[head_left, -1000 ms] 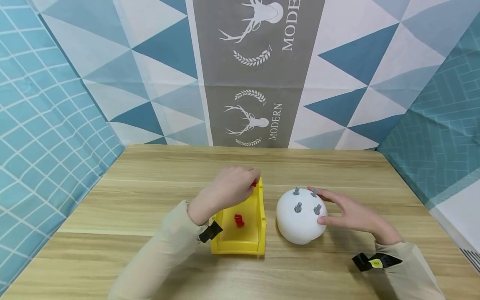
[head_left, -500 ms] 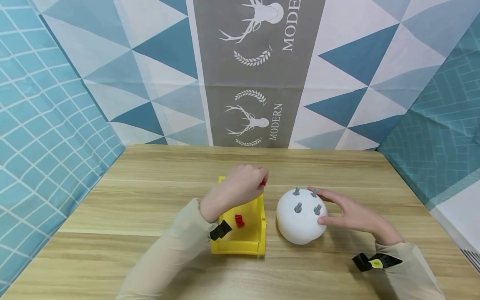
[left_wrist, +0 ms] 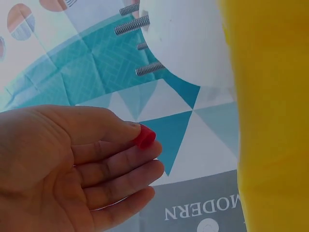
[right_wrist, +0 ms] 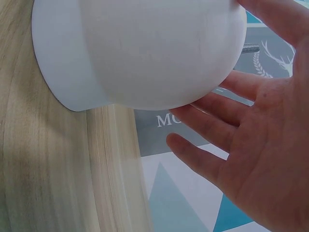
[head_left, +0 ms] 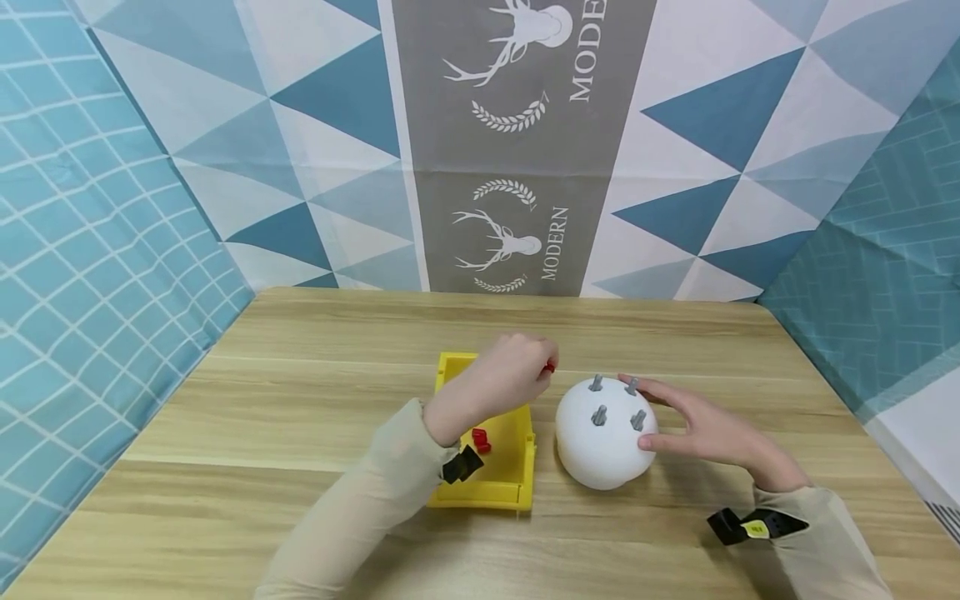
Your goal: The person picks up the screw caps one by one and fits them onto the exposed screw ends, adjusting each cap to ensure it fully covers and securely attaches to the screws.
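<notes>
White rounded body (head_left: pixel 603 450): smooth, matt, looks plastic. Studs (left_wrist: pixel 131 25): metal, ridged by threads. Red cap (left_wrist: pixel 146 137): smooth plastic look. Yellow bin (head_left: pixel 483 497): smooth plastic, low sheen. Surface (head_left: pixel 300 400): wood grain, smooth, soft sheen. Backdrop (head_left: pixel 352 92): creased sheet, cloth-like. Sleeves (head_left: pixel 367 500): matt cloth, wrinkled.
</notes>
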The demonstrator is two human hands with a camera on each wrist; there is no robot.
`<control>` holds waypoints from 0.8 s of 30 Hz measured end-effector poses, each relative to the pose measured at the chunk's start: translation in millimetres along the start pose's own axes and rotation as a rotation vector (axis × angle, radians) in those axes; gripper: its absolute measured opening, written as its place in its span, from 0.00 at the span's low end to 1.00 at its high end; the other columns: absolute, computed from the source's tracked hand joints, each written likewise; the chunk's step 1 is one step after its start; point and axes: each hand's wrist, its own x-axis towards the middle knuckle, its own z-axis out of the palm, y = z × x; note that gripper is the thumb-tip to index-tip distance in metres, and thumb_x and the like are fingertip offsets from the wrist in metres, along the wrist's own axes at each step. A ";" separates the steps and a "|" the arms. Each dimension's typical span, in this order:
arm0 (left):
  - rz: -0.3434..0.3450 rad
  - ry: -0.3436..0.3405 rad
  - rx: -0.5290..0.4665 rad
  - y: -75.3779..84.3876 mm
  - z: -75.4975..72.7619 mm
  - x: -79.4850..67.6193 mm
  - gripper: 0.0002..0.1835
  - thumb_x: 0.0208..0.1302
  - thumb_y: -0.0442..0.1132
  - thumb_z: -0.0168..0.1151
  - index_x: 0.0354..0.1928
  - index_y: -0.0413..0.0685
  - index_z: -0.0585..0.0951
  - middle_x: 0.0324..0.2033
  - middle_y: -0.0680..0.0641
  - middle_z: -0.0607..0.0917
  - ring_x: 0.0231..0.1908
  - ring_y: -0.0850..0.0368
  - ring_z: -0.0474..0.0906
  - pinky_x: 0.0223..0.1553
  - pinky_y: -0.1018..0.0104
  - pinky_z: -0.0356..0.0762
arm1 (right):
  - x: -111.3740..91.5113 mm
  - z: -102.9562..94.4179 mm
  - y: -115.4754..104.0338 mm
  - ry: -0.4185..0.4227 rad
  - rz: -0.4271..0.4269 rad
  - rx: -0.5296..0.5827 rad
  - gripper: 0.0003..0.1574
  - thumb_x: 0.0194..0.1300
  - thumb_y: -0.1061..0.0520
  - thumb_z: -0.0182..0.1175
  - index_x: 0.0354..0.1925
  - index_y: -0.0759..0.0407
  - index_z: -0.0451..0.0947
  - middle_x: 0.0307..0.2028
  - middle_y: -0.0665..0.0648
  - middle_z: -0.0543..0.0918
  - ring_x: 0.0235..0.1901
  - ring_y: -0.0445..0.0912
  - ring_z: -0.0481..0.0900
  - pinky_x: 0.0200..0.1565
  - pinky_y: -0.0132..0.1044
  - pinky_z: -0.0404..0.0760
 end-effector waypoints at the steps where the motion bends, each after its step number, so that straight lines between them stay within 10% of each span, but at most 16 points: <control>1: 0.003 -0.002 -0.004 1.1 0.4 0.6 0.05 0.57 0.32 0.57 0.34 0.44 0.81 0.29 0.51 0.83 0.26 0.61 0.75 0.29 0.76 0.74 | -0.1 -0.2 0.0 0.001 0.000 -0.004 0.44 0.52 0.50 0.65 0.65 0.55 0.60 0.61 0.54 0.68 0.56 0.50 0.69 0.50 0.58 0.71; 24: 0.018 0.049 -0.002 25.5 6.1 17.5 0.06 0.61 0.35 0.55 0.37 0.47 0.81 0.33 0.51 0.82 0.33 0.60 0.77 0.36 0.75 0.76 | -0.7 -1.2 1.3 -0.017 0.015 -0.013 0.43 0.54 0.49 0.64 0.66 0.49 0.59 0.62 0.50 0.67 0.57 0.43 0.68 0.50 0.53 0.73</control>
